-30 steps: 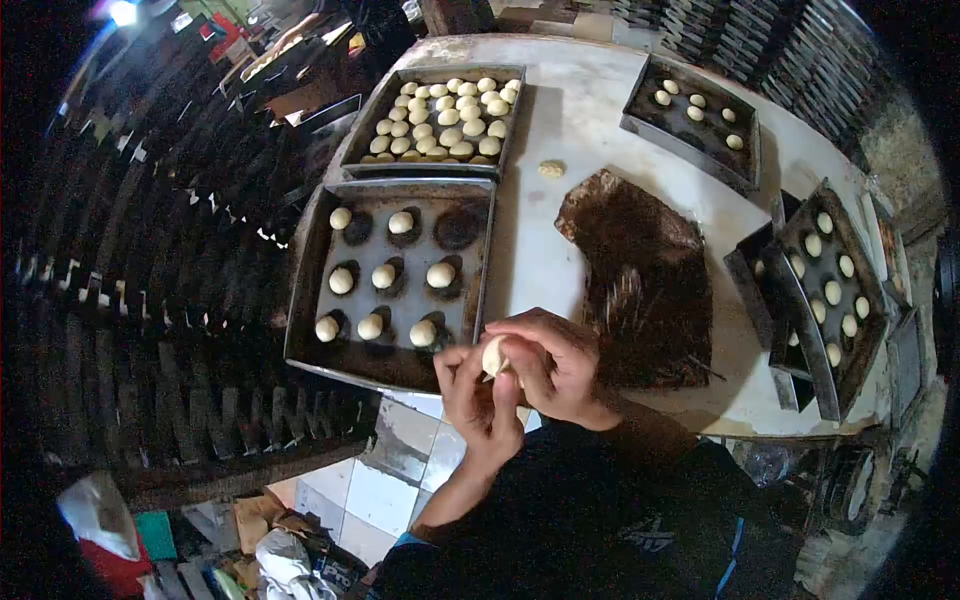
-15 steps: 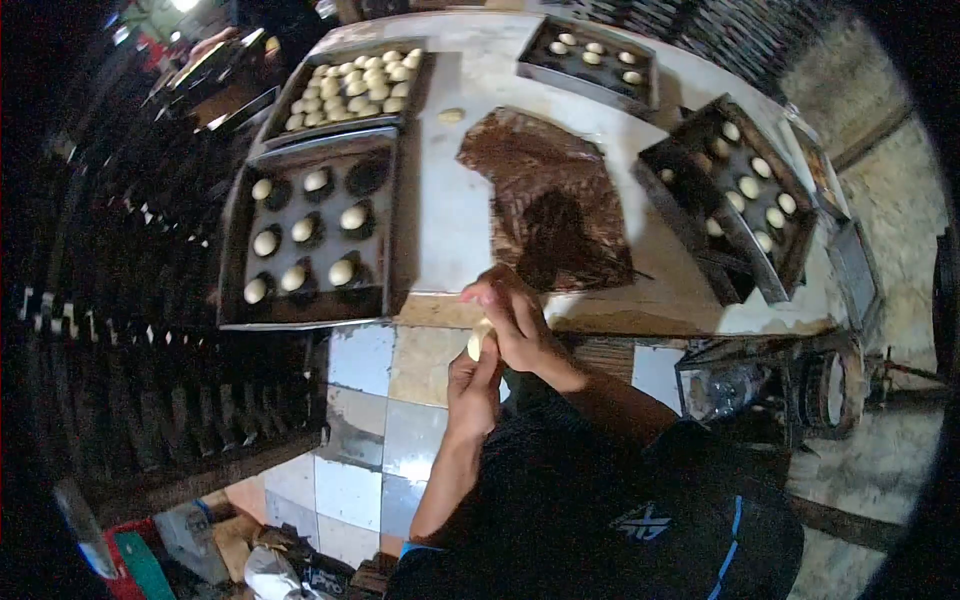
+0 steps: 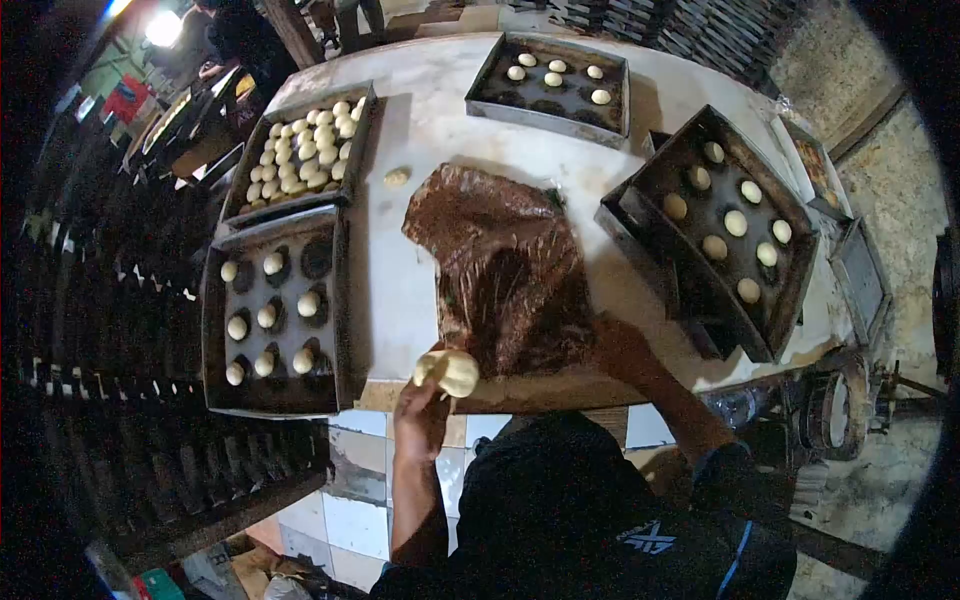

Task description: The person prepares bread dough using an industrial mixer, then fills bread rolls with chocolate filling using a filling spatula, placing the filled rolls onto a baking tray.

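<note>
In my left hand [image 3: 421, 412] is a pale, flattened piece of dough [image 3: 459, 373], held between thumb and fingers just over the table's near edge. My right hand [image 3: 617, 347] reaches the lower right side of a dark brown, glossy, wrinkled mass [image 3: 510, 265] spread on the table. Shadow and the brown mass hide its fingertips, so their grip does not show. Beyond that mass lies a single small dough piece [image 3: 397, 177].
At left are a tray [image 3: 342, 370] of spaced dough balls and, behind it, a tray [image 3: 370, 105] packed with more. Another tray [image 3: 550, 123] stands at the back. Stacked trays [image 3: 790, 325] sit at right. Someone in dark clothes [image 3: 245, 45] is at the far left.
Both hands were together around the dough; now they are apart. My right hand has moved right to the brown mass, while the left keeps the dough, which now shows flat and round.
</note>
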`<state>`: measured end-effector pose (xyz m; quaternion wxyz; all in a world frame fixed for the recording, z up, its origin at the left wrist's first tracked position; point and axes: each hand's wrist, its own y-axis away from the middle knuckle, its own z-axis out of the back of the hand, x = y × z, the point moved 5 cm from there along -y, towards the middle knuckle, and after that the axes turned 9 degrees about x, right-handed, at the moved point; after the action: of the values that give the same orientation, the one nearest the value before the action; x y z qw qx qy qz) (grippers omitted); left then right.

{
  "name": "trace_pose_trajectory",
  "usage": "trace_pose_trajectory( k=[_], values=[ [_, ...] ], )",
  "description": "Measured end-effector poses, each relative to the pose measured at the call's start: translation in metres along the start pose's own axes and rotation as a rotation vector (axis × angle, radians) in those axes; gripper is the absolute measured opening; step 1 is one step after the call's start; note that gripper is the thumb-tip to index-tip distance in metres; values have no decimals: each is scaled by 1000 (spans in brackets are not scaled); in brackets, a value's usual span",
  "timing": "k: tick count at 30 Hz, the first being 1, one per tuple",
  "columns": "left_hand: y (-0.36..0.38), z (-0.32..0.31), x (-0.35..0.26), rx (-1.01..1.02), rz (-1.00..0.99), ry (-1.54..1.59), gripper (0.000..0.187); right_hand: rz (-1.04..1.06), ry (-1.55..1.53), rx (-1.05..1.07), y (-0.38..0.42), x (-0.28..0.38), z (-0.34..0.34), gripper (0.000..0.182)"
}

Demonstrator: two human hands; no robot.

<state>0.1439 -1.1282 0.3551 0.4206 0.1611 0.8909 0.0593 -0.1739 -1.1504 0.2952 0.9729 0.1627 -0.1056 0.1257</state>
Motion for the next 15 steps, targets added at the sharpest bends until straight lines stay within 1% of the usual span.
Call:
trace_pose_trajectory(
  k=[1, 3, 4, 6, 7, 8, 9, 10, 12, 13, 14, 15],
  values=[
    [-6, -6, -8, -31, -19, -2, 64, 6, -9, -5, -9, -3, 0, 44],
    [-21, -3, -11, -17, -85, -7, 65, 278, -17, 150, -30, 5, -13, 46],
    [-28, -4, -12, -21, -88, -17, 65, 286, -24, 146, -47, 2, -11, 46],
    [-33, -3, -11, -96, -127, 35, 53, 149, -61, 3, -86, -13, 3, 57],
    [-35, -6, -7, -110, -124, 36, 53, 156, -64, 15, -109, -21, -10, 57],
    [-38, -8, -4, -155, -127, 51, 52, 100, -156, -54, -137, -34, -25, 58],
    [-41, -11, -2, -198, -132, 61, 51, 42, -249, -127, -150, -32, -19, 59],
    [-41, -17, -1, -200, -133, 58, 48, 46, -258, -124, -150, -27, -18, 59],
    [-50, -15, 3, -208, -129, 58, 47, 334, -232, -482, -134, -5, 6, 31],
    [-54, -21, 3, -211, -123, 68, 46, 334, -240, -481, -139, -18, 5, 31],
    [-58, -32, 1, -187, -137, 31, 46, 481, -406, -236, -146, -35, -3, 26],
    [-66, -30, 9, -192, -129, 32, 46, 618, -568, 16, -146, -41, -13, 22]
  ],
)
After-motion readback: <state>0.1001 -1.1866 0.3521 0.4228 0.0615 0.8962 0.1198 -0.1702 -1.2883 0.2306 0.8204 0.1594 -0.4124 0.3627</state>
